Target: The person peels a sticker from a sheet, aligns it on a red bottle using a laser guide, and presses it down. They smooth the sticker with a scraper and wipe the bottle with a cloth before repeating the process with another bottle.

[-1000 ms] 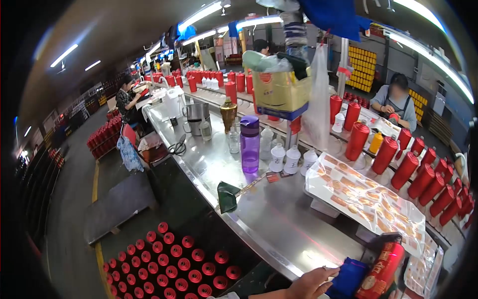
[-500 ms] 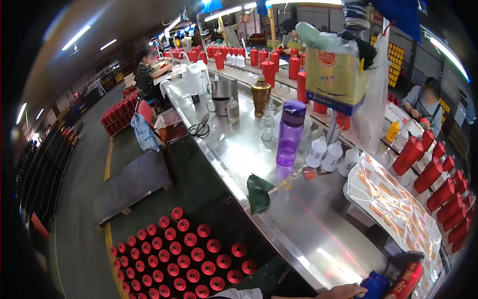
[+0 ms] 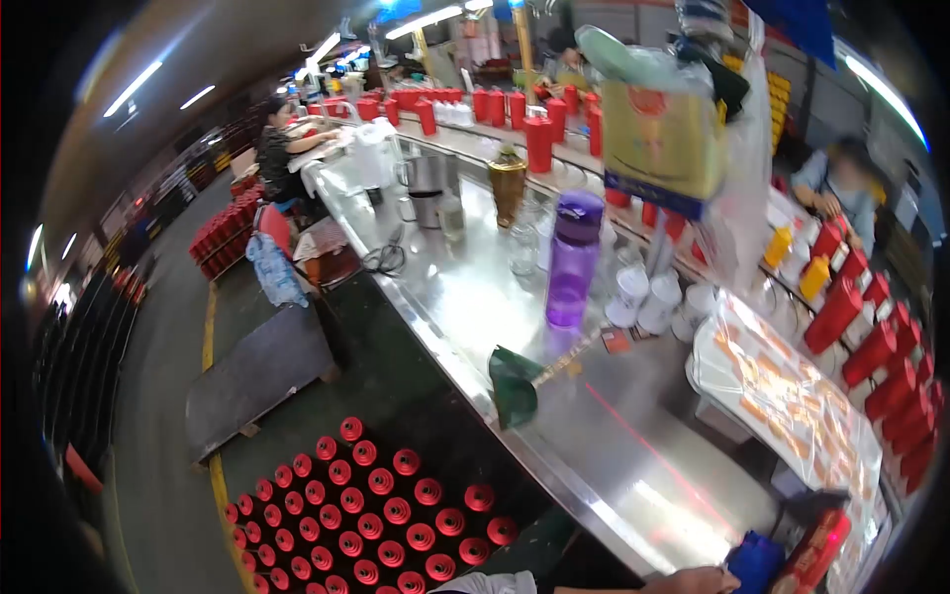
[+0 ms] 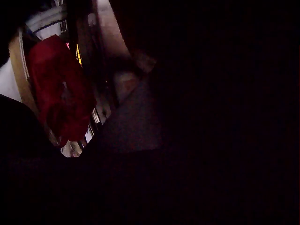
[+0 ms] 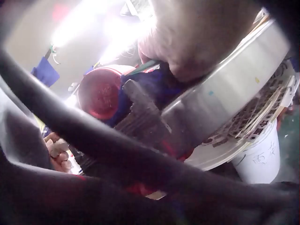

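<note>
At the bottom right of the head view, my left hand [image 3: 698, 580] has curled fingers at the edge of a blue cloth [image 3: 755, 562]. Beside the cloth leans a red bottle [image 3: 819, 554] with gold lettering; a bit of skin shows at its lower end, but my right hand's grip is hidden. The right wrist view shows a large hand [image 5: 201, 37] against the dark blue cloth [image 5: 161, 86], beside the round red end [image 5: 99, 93] of the bottle; whose hand it is cannot be told. Mostly dark, the left wrist view holds a blurred red shape [image 4: 61, 89].
A purple bottle [image 3: 574, 262], white cups [image 3: 628, 297] and a green piece [image 3: 514, 386] are on the metal bench [image 3: 604, 445]. A plastic-covered tray [image 3: 782, 396] lies right, near red bottles [image 3: 871, 354]. Red bottles stand in rows on the floor [image 3: 381, 481]; people sit farther back.
The head view has swung right and down, so the bench contents moved in the frame. My left hand and the leaning red bottle now sit lower, nearer the bottom right corner.
</note>
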The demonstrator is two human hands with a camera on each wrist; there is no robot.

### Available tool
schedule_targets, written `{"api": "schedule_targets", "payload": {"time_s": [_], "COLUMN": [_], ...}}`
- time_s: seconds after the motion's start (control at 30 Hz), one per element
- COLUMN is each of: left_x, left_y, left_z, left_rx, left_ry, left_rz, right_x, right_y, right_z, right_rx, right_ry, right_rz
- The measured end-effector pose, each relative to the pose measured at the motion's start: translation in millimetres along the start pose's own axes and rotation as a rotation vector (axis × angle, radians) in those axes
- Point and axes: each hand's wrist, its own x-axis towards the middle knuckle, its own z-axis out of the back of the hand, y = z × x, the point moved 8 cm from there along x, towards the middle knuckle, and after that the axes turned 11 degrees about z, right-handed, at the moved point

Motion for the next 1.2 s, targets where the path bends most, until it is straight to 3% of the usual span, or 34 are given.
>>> {"api": "schedule_targets", "payload": {"time_s": [0.07, 0.13, 0.2, 0.23, 0.33, 0.37, 0.57, 0.7, 0.73, 0.77, 0.8, 0.87, 0.93, 0.97, 1.0, 1.03, 1.07, 1.1, 1.2], "left_x": [2.9, 3.2, 1.3, 1.6, -0.9, -0.6, 1.3, -0.6, 0.1, -0.8, -6.8, -15.6, -11.3, -6.1, -5.3, 3.0, 8.6, 11.1, 20.8], "left_y": [-6.0, -22.6, -9.5, -13.0, -6.9, -16.4, -17.0, -12.6, -10.2, -8.8, -1.1, 13.8, 3.9, 9.4, 14.6, 16.5, 14.3, 6.7, 14.1], "left_z": [-2.3, 2.5, -1.1, -0.7, -6.3, -5.3, -4.2, -9.8, -7.5, -11.4, -20.8, -25.7, -28.2, -21.6, -26.1, -32.9, -38.5, -49.3, -75.2], "left_rx": [0.113, 0.199, 0.124, 0.145, 0.157, 0.249, 0.217, 0.263, 0.262, 0.246, 0.346, 0.292, 0.359, 0.36, 0.305, 0.294, 0.302, 0.369, 0.501], "left_ry": [0.089, -0.007, 0.029, -0.001, 0.036, -0.007, 0.04, 0.049, 0.062, 0.087, 0.158, 0.211, 0.283, 0.278, 0.303, 0.338, 0.366, 0.425, 0.484], "left_rz": [-0.03, -0.249, -0.094, -0.124, -0.087, -0.217, -0.152, -0.166, -0.132, -0.095, -0.182, -0.077, -0.152, 0.042, 0.014, 0.053, 0.102, 0.128, 0.128], "right_x": [-1.5, -4.5, -2.1, -5.3, -1.9, 2.5, 1.2, 2.8, -3.0, -7.3, -0.5, 15.6, -1.5, -2.4, -8.0, -4.5, -1.8, -6.5, -7.0], "right_y": [-7.6, -1.0, 19.1, 26.7, 6.7, 5.2, -1.2, -13.4, 9.4, 6.1, -2.1, -20.6, 15.6, 22.8, 24.8, 28.1, 20.0, 10.0, 10.0], "right_z": [21.7, 1.2, -33.9, -40.9, -12.2, -11.9, -5.4, 10.1, -3.1, 2.1, 7.6, 18.8, -18.1, -27.7, -25.9, -24.3, -21.0, -17.9, -22.7], "right_rx": [-0.07, 0.052, 0.147, 0.172, 0.073, 0.064, 0.075, -0.073, -0.389, -0.435, -0.265, 0.083, 0.104, -0.007, 0.003, -0.043, 0.002, 0.175, 0.384], "right_ry": [-0.048, 0.006, 0.094, 0.139, 0.036, 0.072, 0.012, 0.1, 0.281, 0.273, 0.217, 0.101, 0.069, 0.086, -0.002, 0.005, 0.035, -0.046, 0.01], "right_rz": [-0.041, -0.02, 0.091, 0.13, 0.082, -0.031, -0.063, 0.042, 0.315, 0.314, 0.29, 0.264, 0.269, 0.252, 0.181, 0.232, 0.192, 0.068, -0.029]}}
